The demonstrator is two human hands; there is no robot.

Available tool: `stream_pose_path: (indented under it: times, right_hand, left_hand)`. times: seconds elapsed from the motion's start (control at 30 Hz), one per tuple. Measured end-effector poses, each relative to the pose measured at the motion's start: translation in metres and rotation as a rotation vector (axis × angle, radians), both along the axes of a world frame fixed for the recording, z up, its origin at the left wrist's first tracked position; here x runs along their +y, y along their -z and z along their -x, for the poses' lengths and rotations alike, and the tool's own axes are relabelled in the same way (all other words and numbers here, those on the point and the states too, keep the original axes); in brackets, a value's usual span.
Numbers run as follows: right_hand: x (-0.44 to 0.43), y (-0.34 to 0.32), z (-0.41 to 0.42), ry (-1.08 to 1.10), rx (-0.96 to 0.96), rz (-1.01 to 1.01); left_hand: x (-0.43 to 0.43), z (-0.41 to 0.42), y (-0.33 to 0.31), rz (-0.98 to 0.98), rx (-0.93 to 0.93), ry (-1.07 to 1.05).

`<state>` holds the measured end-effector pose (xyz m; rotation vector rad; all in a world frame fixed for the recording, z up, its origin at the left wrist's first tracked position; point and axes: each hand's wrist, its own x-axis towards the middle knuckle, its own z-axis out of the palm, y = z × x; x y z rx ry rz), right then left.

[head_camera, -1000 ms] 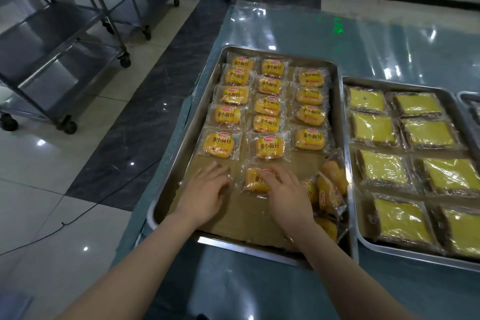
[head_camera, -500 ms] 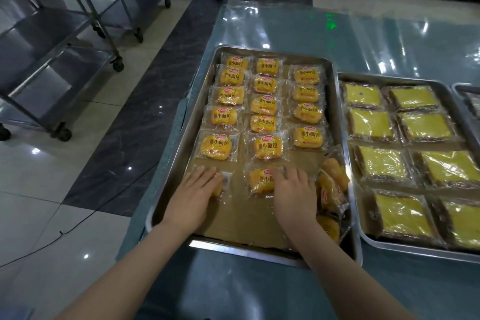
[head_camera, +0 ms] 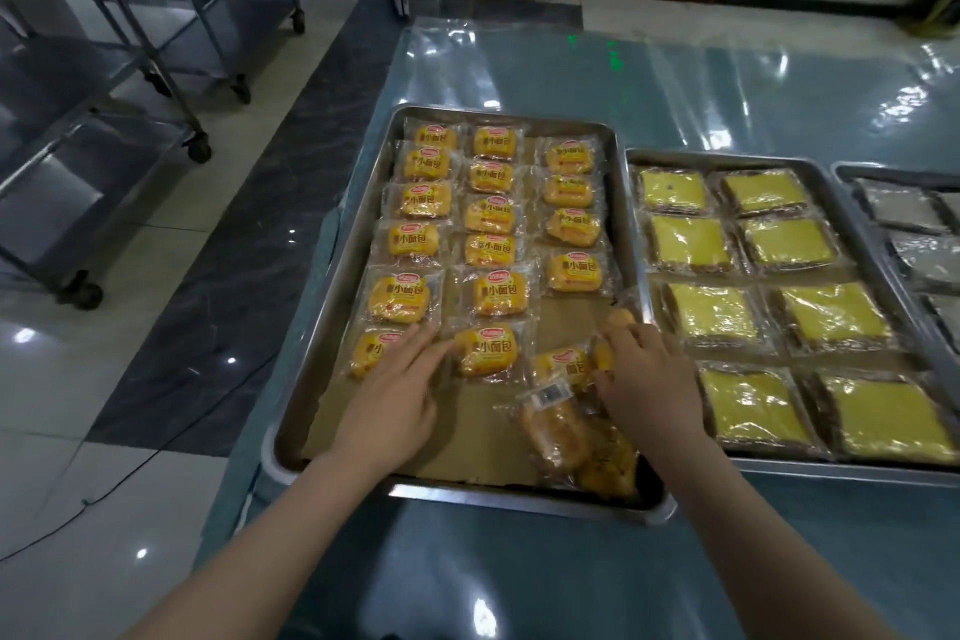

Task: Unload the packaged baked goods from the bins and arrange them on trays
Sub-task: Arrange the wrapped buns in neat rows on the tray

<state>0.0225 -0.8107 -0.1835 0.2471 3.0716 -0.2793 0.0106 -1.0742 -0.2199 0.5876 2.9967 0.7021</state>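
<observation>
Your left hand (head_camera: 395, 395) lies flat, fingers straight, touching the two bread packets (head_camera: 488, 351) at the near end of the left and middle columns of the tray (head_camera: 493, 496). Your right hand (head_camera: 644, 379) bends its fingers into the loose pile (head_camera: 571, 437) heaped in the tray's near right corner; whether it grips one cannot be told. Pull carelessly and the slick wrappers could spill over the near rim or knock the set rows crooked. The paper liner (head_camera: 467, 431) may shift too. The second tray (head_camera: 779, 470) of yellow slices (head_camera: 711, 312) sits just beside the right edge, leaving no room there. Wheeled racks (head_camera: 130, 68) stand well apart.
</observation>
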Motion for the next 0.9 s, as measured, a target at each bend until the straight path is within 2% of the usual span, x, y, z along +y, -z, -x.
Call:
stream_pose_path:
  times: [0.07,0.2,0.33,0.43,0.57,0.67,0.8,0.9]
  right_hand:
    - [0.005,0.0,-0.002,0.02,-0.044,0.07]
    - [0.006,0.002,-0.009,0.035,-0.018,0.117]
    - [0.011,0.003,-0.019,0.051,0.077,0.247]
    - [0.013,0.002,-0.024,0.063,0.18,0.378]
    - [0.013,-0.001,-0.028,0.037,0.269,0.525]
    - [0.009,-0.009,-0.025,0.118,0.274,0.726]
    - [-0.004,-0.015,-0.014,0.187,0.305,0.883]
    - [-0.019,-0.018,-0.002,0.188,0.279,0.901]
  left_hand:
    - [0.025,-0.006,-0.005,-0.079,-0.058,0.043]
    - [0.075,-0.022,-0.007,-0.16,-0.405,0.022]
    - [0.097,-0.022,0.004,-0.186,-0.474,-0.101]
    - [0.1,-0.022,0.008,-0.359,-0.557,-0.104]
    - [0.083,-0.022,0.004,-0.512,-0.576,-0.068]
    - [0.053,-0.015,-0.002,-0.606,-0.642,-0.08]
    - [0.006,-0.008,-0.006,-0.949,-0.983,-0.216]
    - [-0.022,-0.008,-0.008,-1.139,-1.174,-0.329]
